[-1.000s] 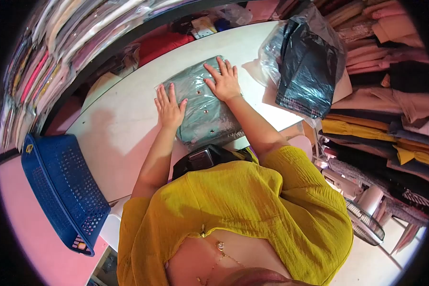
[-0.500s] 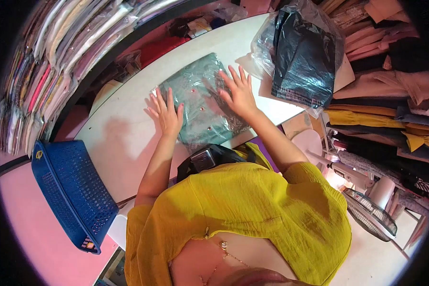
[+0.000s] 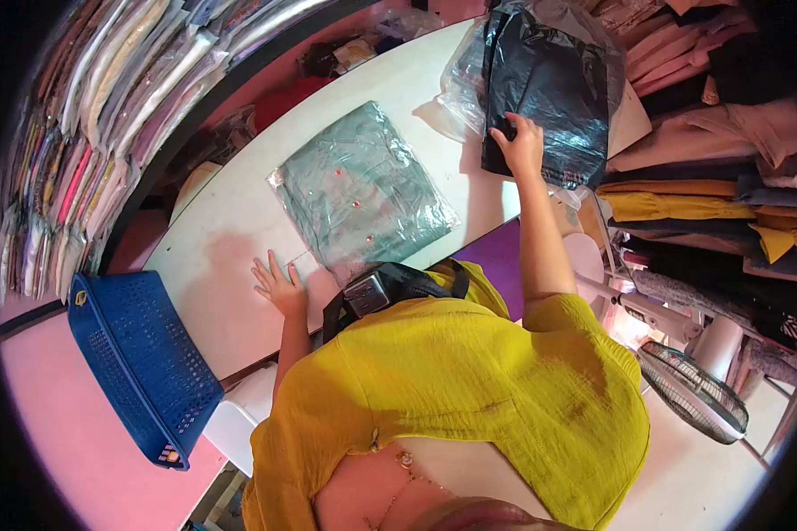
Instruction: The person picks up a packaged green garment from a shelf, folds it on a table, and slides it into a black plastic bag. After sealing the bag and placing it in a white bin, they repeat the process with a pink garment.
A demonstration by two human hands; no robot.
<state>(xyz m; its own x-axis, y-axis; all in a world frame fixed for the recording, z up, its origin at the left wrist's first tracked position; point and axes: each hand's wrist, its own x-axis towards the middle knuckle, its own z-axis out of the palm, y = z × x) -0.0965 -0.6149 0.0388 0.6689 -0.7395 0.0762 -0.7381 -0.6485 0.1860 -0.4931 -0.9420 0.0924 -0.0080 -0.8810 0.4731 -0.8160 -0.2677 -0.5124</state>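
Observation:
A folded grey-green garment in a clear plastic package [image 3: 363, 181] lies flat on the white table, with a few small reddish spots down its middle. My left hand [image 3: 279, 285] is by the table's near edge, left of the package and apart from it, fingers spread. Over to the right, my right hand [image 3: 521, 149] is at the lower left part of a stack of black plastic bags [image 3: 553, 97]. Its thumb and forefinger are apart and the other fingers curl; whether they touch the plastic is hard to see. Clear plastic [image 3: 459, 93] sticks out under the black bags.
A blue perforated basket [image 3: 142, 354] stands at the left. Shelves of packaged garments [image 3: 106, 115] line the back left, and folded clothes [image 3: 708, 168] are stacked at the right. A fan [image 3: 695, 389] stands at the lower right. The white table [image 3: 239, 212] curves across the middle.
Both hands have left the packaged garment. My right hand has moved right to the black bags, and my left hand has drawn back toward the table's near edge.

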